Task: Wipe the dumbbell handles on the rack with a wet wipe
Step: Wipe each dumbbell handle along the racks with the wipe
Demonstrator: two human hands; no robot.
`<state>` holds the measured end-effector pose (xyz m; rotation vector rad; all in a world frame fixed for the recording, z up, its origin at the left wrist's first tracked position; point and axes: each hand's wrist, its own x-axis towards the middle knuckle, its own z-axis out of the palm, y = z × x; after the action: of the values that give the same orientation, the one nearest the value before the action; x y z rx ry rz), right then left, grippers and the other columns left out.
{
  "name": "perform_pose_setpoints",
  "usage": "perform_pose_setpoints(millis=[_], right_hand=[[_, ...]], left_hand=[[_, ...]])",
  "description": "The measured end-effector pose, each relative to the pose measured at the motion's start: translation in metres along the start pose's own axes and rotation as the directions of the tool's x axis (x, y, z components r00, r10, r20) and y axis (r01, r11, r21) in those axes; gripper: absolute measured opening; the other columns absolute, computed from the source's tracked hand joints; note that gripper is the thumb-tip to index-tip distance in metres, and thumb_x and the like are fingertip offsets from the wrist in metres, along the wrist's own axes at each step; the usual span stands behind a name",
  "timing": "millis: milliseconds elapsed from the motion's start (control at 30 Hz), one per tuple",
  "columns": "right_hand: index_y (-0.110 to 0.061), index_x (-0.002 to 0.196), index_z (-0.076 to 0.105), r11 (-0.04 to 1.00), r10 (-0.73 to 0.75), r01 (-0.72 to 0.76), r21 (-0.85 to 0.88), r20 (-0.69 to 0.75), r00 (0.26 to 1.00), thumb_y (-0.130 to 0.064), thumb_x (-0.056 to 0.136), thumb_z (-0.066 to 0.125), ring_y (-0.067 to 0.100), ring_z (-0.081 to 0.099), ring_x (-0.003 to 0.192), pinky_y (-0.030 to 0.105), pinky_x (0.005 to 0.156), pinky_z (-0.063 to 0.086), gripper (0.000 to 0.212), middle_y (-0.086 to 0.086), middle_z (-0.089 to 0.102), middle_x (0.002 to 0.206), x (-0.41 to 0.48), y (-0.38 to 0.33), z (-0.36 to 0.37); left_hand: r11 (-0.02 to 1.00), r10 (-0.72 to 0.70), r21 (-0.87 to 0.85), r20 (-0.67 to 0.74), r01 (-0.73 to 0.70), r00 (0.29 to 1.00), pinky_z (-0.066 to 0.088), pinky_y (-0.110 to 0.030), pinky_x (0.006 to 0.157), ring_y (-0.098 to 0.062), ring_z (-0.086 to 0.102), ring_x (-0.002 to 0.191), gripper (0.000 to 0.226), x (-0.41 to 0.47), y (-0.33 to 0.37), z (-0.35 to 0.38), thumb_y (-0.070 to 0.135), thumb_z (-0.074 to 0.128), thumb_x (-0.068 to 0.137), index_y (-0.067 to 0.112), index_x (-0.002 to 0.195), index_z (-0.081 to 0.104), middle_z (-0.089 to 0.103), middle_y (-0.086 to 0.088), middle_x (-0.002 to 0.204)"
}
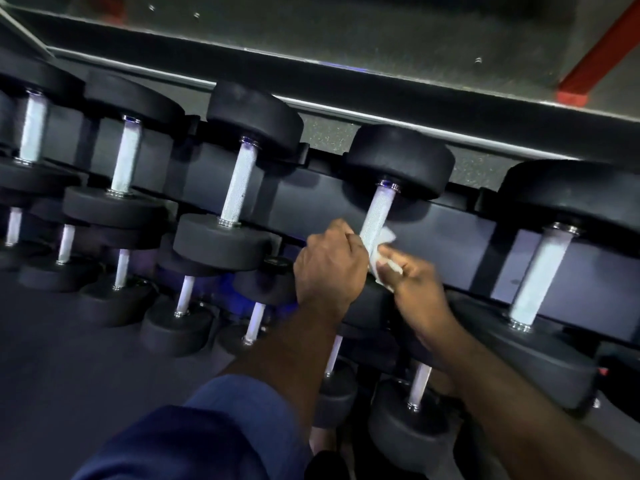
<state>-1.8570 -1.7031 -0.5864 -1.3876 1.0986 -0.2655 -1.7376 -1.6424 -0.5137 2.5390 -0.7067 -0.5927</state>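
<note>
White wipe [383,252]; silver cross-hatched handle [376,216]; black weights [400,161]; dark rack [460,230]; blue sleeve [221,427]; red beam [599,53]; speckled grey floor [329,131].

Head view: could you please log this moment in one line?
wiping; right hand pinches wet wipe on handle; left hand grip unclear

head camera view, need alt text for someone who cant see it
A left hand and a right hand hold a white wet wipe round the lower end of a knurled silver dumbbell handle on a black rack. More black dumbbells sit in rows on either side and on a lower tier, in dim light.
</note>
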Motion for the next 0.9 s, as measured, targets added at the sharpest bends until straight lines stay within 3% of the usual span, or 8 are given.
perform_pose_setpoints(millis=[67,167,233,333,433,667,733,900], right_hand=[[-0.018,0.123,0.073,0.997,0.023,-0.017,-0.081,0.076,0.997,-0.017,0.095,0.068,0.003,0.065,0.114,0.035,0.109,0.048,0.028,-0.011,0.073,0.118,-0.008,0.001,-0.007],[-0.009,0.115,0.074,0.978,0.087,-0.103,0.179,0.095,0.992,-0.004,0.098,0.060,0.010,0.072,0.094,0.026,0.090,0.056,0.022,-0.003,0.078,0.100,0.005,-0.025,-0.010],[-0.006,0.111,0.074,0.955,0.112,-0.138,0.261,0.113,0.987,-0.001,0.098,0.056,0.022,0.072,0.093,0.034,0.088,0.055,0.023,0.011,0.078,0.103,0.020,-0.037,-0.008],[-0.005,0.093,0.074,0.994,0.098,-0.105,0.021,0.212,0.972,-0.011,0.081,0.058,0.020,0.063,0.076,0.037,0.074,0.047,0.021,0.020,0.075,0.092,0.021,-0.027,-0.007],[-0.018,0.106,0.076,0.970,0.124,-0.062,-0.236,0.262,0.957,-0.029,0.074,0.060,0.013,0.068,0.085,0.038,0.081,0.052,0.037,0.001,0.077,0.094,0.010,-0.010,-0.017],[-0.019,0.107,0.076,0.987,0.102,-0.050,-0.154,0.352,0.930,-0.006,0.082,0.054,0.027,0.073,0.098,0.046,0.088,0.056,0.036,0.001,0.078,0.099,0.017,-0.023,-0.007],[-0.013,0.101,0.075,0.988,0.109,-0.064,-0.143,0.331,0.937,-0.006,0.082,0.058,0.024,0.070,0.087,0.048,0.085,0.055,0.026,0.011,0.077,0.096,0.015,-0.020,-0.013],[-0.009,0.094,0.073,0.985,0.172,-0.157,-0.073,0.367,0.914,0.001,0.092,0.061,0.018,0.066,0.076,0.031,0.072,0.050,0.016,0.010,0.077,0.089,0.009,-0.025,-0.020]], left_hand=[[0.999,-0.007,-0.033,-0.017,0.007,1.000,0.047,-0.045,0.081,-0.040,0.064,0.098,0.016,-0.001,0.001,0.000,0.025,0.049,0.101,0.020,0.104,0.065,0.072,-0.013,0.102],[0.996,-0.010,-0.092,-0.038,0.006,0.999,0.047,-0.042,0.079,-0.039,0.065,0.096,0.015,0.001,-0.003,-0.001,0.020,0.052,0.099,0.018,0.099,0.068,0.073,-0.012,0.100],[0.987,-0.008,-0.162,-0.056,-0.002,0.998,0.053,-0.043,0.080,-0.038,0.067,0.091,0.020,0.002,-0.007,0.003,0.024,0.048,0.093,0.018,0.092,0.068,0.074,-0.010,0.092],[0.950,-0.050,-0.310,-0.105,0.015,0.993,0.059,-0.046,0.079,-0.033,0.072,0.082,0.038,0.004,-0.017,0.009,0.039,0.033,0.077,0.021,0.085,0.065,0.074,-0.005,0.081],[0.917,-0.106,-0.396,-0.124,0.049,0.987,0.061,-0.044,0.080,-0.029,0.073,0.080,0.041,0.006,-0.020,0.010,0.042,0.030,0.071,0.025,0.082,0.066,0.075,-0.001,0.078],[0.912,-0.151,-0.399,-0.120,0.091,0.981,0.061,-0.044,0.082,-0.030,0.073,0.081,0.029,0.008,-0.016,0.010,0.029,0.034,0.073,0.029,0.081,0.061,0.075,-0.006,0.081],[0.918,-0.164,-0.381,-0.119,0.108,0.979,0.060,-0.045,0.082,-0.031,0.072,0.082,0.027,0.010,-0.016,0.011,0.026,0.035,0.074,0.028,0.081,0.062,0.075,-0.008,0.082],[0.919,-0.197,-0.367,-0.114,0.143,0.974,0.059,-0.046,0.082,-0.034,0.072,0.080,0.028,0.011,-0.021,0.017,0.040,0.028,0.069,0.034,0.069,0.054,0.073,-0.009,0.082]])
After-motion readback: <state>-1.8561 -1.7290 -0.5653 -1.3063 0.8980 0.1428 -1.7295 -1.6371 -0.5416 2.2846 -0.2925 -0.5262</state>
